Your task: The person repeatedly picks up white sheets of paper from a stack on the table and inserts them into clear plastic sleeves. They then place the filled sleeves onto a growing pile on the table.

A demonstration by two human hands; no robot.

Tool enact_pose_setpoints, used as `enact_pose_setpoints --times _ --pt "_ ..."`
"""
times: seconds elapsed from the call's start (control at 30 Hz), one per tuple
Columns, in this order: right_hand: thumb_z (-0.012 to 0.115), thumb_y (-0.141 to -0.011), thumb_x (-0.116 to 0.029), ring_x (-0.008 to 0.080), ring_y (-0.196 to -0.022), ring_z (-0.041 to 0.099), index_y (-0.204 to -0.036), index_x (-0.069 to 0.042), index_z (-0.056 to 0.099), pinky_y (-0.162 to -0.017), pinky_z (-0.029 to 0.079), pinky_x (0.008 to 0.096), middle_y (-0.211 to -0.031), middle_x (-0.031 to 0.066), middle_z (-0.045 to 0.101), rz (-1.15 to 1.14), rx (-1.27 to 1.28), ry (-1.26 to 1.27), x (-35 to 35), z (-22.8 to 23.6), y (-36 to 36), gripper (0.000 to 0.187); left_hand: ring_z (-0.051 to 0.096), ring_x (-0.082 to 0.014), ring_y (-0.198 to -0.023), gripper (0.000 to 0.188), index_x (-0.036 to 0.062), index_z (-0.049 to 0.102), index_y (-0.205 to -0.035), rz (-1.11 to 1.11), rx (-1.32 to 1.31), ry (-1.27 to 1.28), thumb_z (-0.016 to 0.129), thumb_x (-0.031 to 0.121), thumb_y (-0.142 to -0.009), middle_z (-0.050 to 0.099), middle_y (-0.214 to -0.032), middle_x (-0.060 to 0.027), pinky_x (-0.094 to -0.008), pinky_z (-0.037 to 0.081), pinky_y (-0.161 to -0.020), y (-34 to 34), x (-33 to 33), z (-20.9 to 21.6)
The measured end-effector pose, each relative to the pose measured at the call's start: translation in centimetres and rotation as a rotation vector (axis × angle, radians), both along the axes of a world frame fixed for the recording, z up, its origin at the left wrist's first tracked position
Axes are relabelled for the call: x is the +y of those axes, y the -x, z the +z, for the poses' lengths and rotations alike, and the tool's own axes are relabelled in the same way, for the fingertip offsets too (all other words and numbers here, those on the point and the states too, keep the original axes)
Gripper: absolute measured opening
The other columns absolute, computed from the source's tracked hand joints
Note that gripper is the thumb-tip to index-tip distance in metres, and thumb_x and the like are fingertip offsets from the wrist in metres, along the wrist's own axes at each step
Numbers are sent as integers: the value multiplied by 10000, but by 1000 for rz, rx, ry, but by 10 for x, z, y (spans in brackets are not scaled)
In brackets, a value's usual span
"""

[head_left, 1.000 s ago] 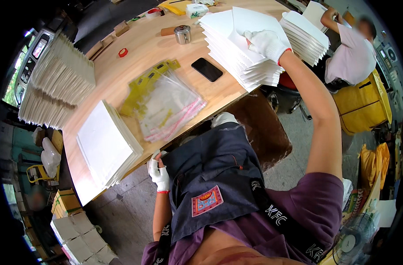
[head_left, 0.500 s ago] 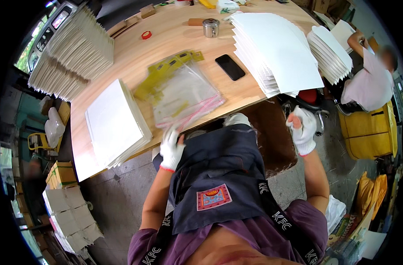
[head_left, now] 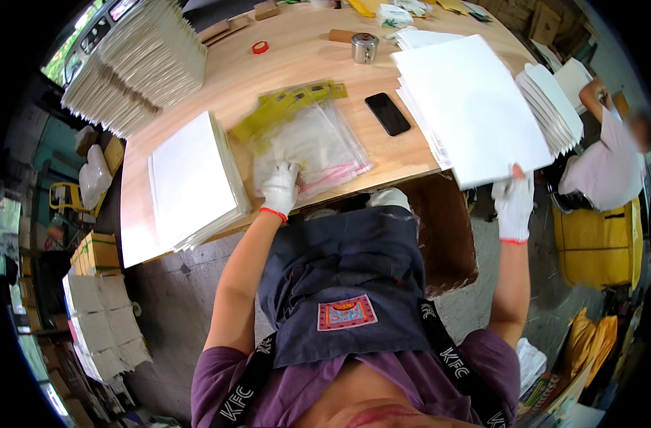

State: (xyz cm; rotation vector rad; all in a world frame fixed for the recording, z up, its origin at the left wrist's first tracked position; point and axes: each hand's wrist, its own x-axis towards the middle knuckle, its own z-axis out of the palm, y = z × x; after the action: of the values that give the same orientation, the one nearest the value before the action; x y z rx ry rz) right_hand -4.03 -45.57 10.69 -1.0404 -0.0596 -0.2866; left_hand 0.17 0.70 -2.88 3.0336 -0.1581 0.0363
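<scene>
My right hand [head_left: 513, 205], in a white knit glove with bare fingertips, pinches the near corner of a large white sheet [head_left: 475, 114]. The sheet is tilted out of line with the white stack [head_left: 420, 100] beneath it at the right of the table. On the near edge of some clear plastic bags [head_left: 325, 139] rests my left hand [head_left: 281, 187], gloved likewise, its fingers reaching forward over the plastic. Yellow-green printing marks the far part of the bags. To their left lies a pile of white sheets [head_left: 197, 182].
A black phone [head_left: 387, 114] lies between the bags and the right stack. Farther back are a metal cup [head_left: 365, 48] and red tape roll [head_left: 260, 47]. A tall stack [head_left: 150, 60] stands far left. Another person [head_left: 604, 153] sits at the right near a yellow bundle [head_left: 598, 246].
My right hand has moved forward to the stack and taken hold of the white sheet's corner, shifting it. My left hand has moved forward onto the bags. The view has shifted slightly.
</scene>
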Motion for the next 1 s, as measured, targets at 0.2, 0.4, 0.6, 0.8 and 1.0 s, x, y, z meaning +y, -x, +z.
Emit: enact_pose_setpoints --times 0.2,0.4,0.6,0.8,1.0 --pt "544 -821 -205 203 -965 596 -1286 44 419 -807 496 307 -1135 126 581 210 404 184 51 -32 49 542 566 -319 -956 295 115 570 -1010 35 -76 380 577 61 -720 583 -1047 -114 -410 485 -759 3 26 -17" --pt "548 -834 -224 110 -553 577 -1246 2 450 -443 443 214 -854 47 634 452 548 -122 87 -112 39 481 557 -314 -987 277 119 586 -976 39 -129 440 601 68 -704 581 -1038 -98 -396 472 -777 16 25 -13" --pt "542 -865 -134 183 -788 637 -1165 -40 498 -636 537 282 -1012 88 626 311 609 -333 101 -152 41 317 574 -296 -739 220 73 627 -927 21 -295 465 527 -4 -747 585 -834 -135 -350 471 -650 11 21 8" --pt "501 -893 -81 176 -806 635 -1159 -46 488 -652 553 281 -1032 78 597 272 628 -408 118 -144 48 269 562 -287 -708 353 88 623 -1004 -48 -238 664 488 -71 -719 525 -779 -141 -361 453 -594 7 16 31" --pt "540 -905 -137 86 -709 602 -1125 -75 517 -567 507 213 -933 16 601 359 590 -340 143 -124 71 229 598 -274 -828 588 118 513 -1252 59 -505 1053 525 -132 -720 565 -1069 -131 -320 499 -728 27 -20 0"
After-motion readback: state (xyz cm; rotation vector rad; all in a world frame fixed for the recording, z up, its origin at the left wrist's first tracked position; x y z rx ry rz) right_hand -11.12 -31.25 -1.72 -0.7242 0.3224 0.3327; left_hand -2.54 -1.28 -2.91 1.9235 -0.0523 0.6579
